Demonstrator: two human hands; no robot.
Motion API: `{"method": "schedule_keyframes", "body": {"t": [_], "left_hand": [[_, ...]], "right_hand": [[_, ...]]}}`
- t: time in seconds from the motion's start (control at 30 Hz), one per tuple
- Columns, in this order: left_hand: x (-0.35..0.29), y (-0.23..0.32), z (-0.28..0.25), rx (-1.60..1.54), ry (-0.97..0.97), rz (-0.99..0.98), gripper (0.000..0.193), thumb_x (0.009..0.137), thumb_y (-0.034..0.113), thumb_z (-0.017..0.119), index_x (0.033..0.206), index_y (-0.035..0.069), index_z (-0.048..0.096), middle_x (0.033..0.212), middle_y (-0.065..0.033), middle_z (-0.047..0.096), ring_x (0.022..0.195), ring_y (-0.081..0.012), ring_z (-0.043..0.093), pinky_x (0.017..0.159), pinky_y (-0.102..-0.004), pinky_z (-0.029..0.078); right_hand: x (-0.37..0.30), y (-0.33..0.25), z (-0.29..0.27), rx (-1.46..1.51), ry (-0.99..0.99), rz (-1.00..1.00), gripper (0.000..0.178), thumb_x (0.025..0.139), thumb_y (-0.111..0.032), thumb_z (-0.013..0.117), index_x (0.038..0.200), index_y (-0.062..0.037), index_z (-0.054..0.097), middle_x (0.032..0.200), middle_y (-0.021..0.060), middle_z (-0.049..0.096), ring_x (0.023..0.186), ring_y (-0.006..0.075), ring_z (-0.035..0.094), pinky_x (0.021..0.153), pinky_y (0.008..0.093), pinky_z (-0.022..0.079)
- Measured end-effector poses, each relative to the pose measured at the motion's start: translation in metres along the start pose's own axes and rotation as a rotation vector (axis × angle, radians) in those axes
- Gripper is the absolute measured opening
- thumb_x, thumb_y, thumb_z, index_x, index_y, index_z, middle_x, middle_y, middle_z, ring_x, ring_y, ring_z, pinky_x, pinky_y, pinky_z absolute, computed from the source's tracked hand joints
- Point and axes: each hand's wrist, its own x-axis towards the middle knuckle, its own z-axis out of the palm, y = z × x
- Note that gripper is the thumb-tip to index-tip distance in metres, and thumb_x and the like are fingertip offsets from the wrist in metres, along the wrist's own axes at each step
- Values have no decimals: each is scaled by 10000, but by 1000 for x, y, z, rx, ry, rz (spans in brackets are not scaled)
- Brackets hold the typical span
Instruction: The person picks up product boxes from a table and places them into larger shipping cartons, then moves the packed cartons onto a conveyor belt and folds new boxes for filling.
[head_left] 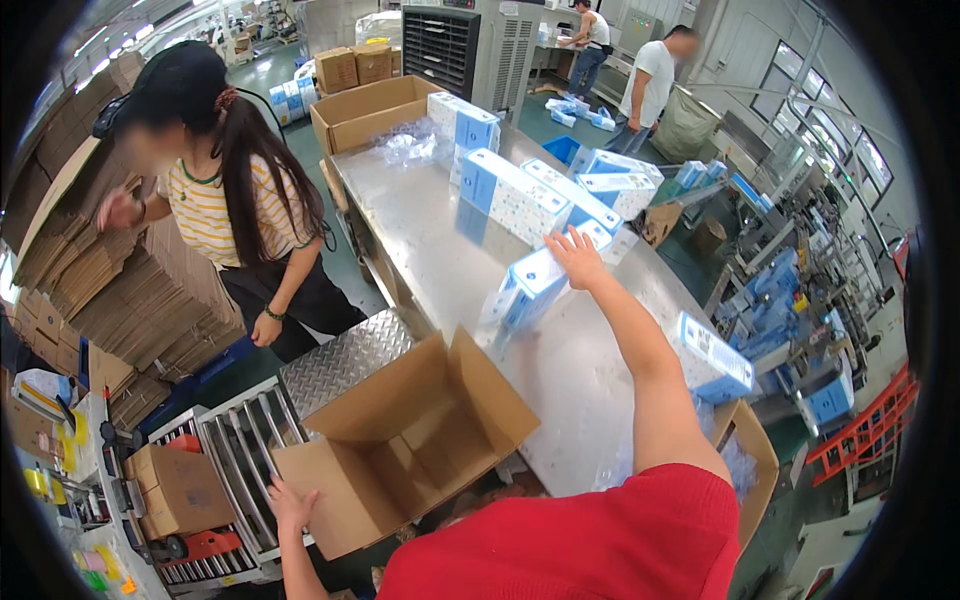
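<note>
Okay, so from my end I'm seeing a co-worker [213, 222] in a striped tee standing well off to the left of the right-hand grip [577, 258], with flattened cardboard [165, 300] towering even farther left. A brown carton [185, 490] is sitting left of the left-hand grip [292, 505], next to some metal rollers [238, 445]. Way beyond the right-hand grip, a dark slatted unit [438, 50] is looming, and a red lattice frame [865, 424] is sticking up far to its right.

Cartons [512, 192] on table [400, 210], box [385, 405] to left
</note>
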Motion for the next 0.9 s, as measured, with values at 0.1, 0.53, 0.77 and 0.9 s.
{"method": "schedule_keyframes", "body": {"t": [0.1,0.53,0.77,0.9], "left_hand": [[-20,115,-64,47,396,466,941,632,142,822,1376,-60,283,1371,-262,343,1247,-419,372,1037,-473,321],[29,479,14,394,-57,1436,829,563,334,833,1230,42,436,1152,-130,507,1129,-346,470,966,-426,331],[33,478,21,344,85,1448,658,554,275,817,1098,78,504,1018,-86,538,976,-307,521,840,-401,367],[56,459,27,155,150,1372,546,592,176,768,1063,78,509,985,-109,547,932,-318,528,827,-403,375]], "right_hand": [[34,14,7,174,-293,-72,804,561,-245,817,1273,-74,485,1250,159,497,1227,366,428,991,451,359],[192,38,84,433,-229,422,824,650,-529,762,1183,54,530,1296,228,482,1219,381,438,1006,450,372],[188,21,71,597,-368,504,1046,526,-409,852,1330,3,326,1314,222,460,1230,391,434,1040,457,324],[113,2,46,603,-421,321,1144,478,-380,875,1385,-26,273,1281,251,470,1190,414,466,1014,476,351]]}}
